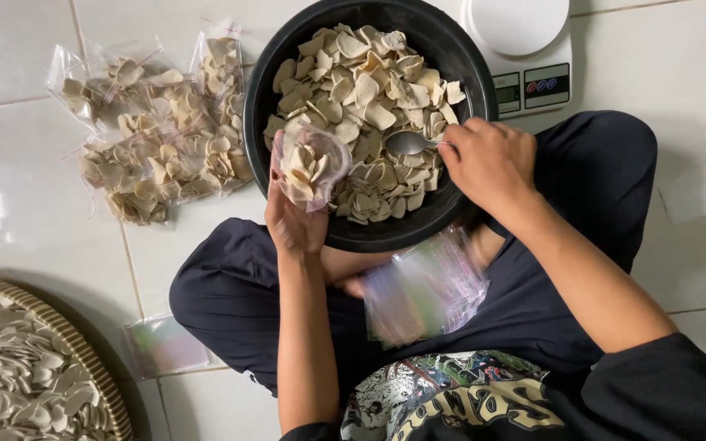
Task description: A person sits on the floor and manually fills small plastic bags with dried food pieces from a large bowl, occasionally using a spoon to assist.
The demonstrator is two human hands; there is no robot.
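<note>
Left hand [292,219] clasped small clear bag [312,163], light, crinkly, at bowl's [459,61] nine o'clock; right hand [488,163] pinched spoon [408,143]; chips [369,90] seemed brittle.

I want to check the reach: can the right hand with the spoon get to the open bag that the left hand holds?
Probably yes: the right hand holds the spoon over the black bowl, beside the small bag in the left hand; nothing lies between.

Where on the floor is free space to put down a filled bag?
Bare tile lies between the filled bags and the woven tray, and right of the scale above the paper scrap. It is crowded around the black bowl.
</note>
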